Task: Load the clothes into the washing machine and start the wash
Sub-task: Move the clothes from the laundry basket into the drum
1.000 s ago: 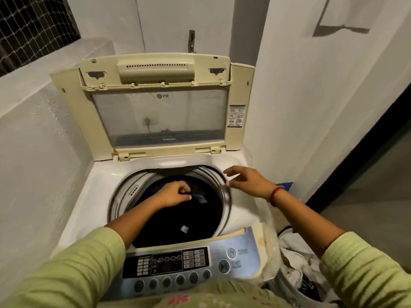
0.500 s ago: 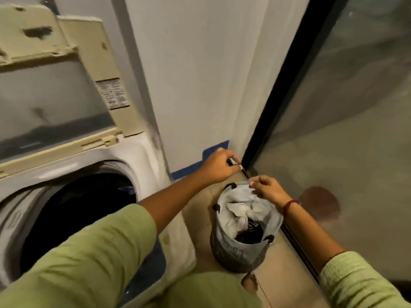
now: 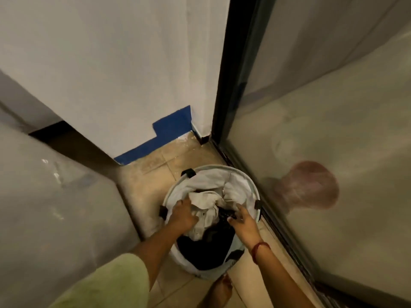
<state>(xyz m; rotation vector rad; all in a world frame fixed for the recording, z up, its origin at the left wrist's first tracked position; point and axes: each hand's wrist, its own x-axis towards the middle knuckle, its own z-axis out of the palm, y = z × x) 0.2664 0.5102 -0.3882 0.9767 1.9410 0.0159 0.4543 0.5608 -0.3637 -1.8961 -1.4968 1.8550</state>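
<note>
The floor point(image 3: 155, 161) is beige tile with pale stains and grout lines, and it narrows towards a corner. A round basket point(image 3: 255, 190) stands upright on it, just beside the dark door track point(image 3: 278, 232) that runs along the floor's right edge. The washer point(image 3: 55, 207) stands on the floor at the left, near the basket; whether they touch is unclear. A blue band point(image 3: 171, 127) runs along the foot of the white wall where it meets the tiles. A bare foot point(image 3: 220, 290) rests on the floor, just beside the basket's near side.
</note>
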